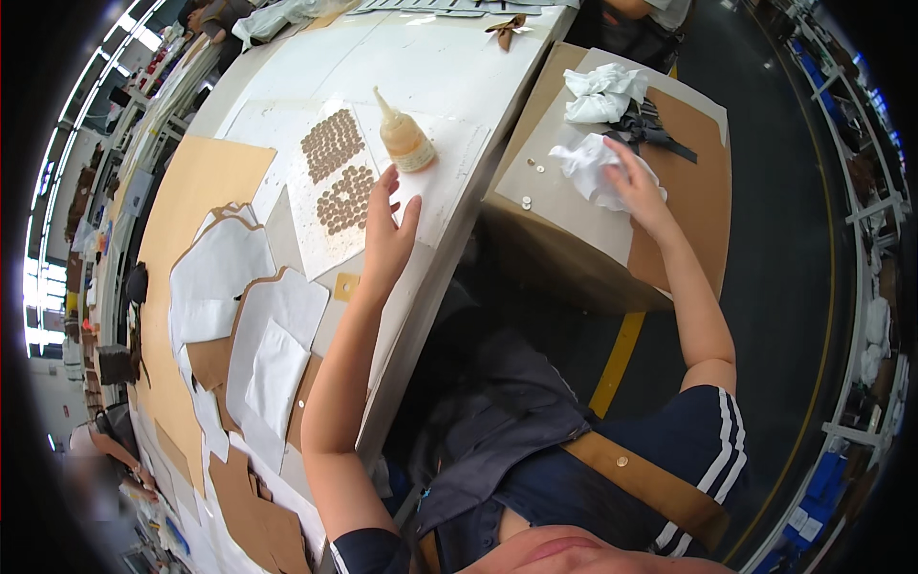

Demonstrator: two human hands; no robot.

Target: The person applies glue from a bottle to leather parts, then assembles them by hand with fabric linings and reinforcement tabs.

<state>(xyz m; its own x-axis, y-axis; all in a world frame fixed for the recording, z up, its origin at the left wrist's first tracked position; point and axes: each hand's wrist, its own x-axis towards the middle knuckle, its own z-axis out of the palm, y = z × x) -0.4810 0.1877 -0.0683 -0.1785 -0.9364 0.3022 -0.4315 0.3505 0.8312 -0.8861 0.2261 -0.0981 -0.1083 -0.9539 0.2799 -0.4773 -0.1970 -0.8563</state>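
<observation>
My left hand (pixel 385 234) hovers over the white table (pixel 459 77) with thumb and fingers apart, holding nothing. Just beyond its fingertips stands a squeeze bottle (pixel 406 142) with a long pointed nozzle and yellowish contents. Beside it, two groups of small round brown discs (pixel 333 145) lie in rows on a white sheet (pixel 311 239). Out to the right, my right hand (pixel 639 191) grips a crumpled white cloth or tissue (pixel 585 170) on top of a cardboard box (pixel 693 206). Its thumb is partly hidden.
Another crumpled white wad (pixel 604 93) and dark scraps (pixel 645 132) lie on the box, with a few small round pieces (pixel 527 203). White and brown cut panels (pixel 225 277) cover the left of the table, near a small yellow square (pixel 345 286). Other people work farther off.
</observation>
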